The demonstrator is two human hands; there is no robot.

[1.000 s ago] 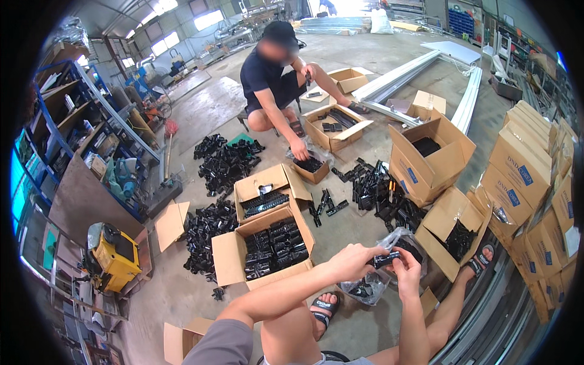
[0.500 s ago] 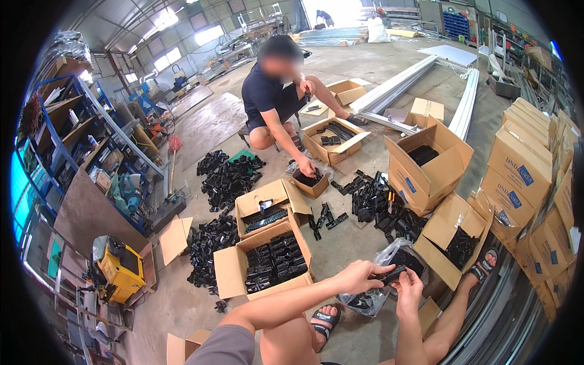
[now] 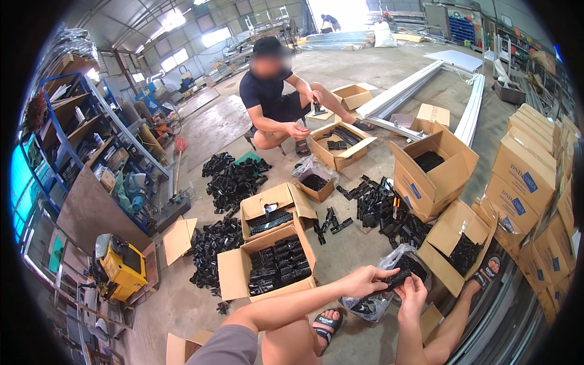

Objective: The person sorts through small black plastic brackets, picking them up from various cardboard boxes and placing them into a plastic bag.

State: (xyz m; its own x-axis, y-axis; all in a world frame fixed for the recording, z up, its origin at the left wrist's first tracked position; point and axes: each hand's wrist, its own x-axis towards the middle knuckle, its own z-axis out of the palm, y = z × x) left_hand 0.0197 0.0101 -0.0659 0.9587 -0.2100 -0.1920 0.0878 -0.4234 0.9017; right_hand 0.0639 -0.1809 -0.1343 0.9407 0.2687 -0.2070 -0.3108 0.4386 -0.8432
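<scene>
Between my hands is a small black part (image 3: 399,279), probably plastic, held at both ends. My left hand (image 3: 367,281) pinches one end, with the thumb and forefinger stretched along it. My right hand (image 3: 412,295) grips the other end from below with its fingertips. Just under and behind them lies a clear plastic bag (image 3: 371,312) with black pieces in it. An open carton of black pieces (image 3: 441,275) stands to the right of my hands. To their left, a carton (image 3: 236,267) holds rows of black parts. My fingers hide some of the held part.
Loose black parts (image 3: 213,246) lie heaped left of the cartons, with another heap (image 3: 380,207) right of centre. A co-worker (image 3: 267,91) sits opposite by an open box (image 3: 340,159), a black part in one hand. Stacked cartons (image 3: 522,164) and long metal profiles (image 3: 496,319) line the right.
The co-worker's hand has come up out of the small box of black bits, toward the other hand. My hands keep hold of the black part, which has turned slightly.
</scene>
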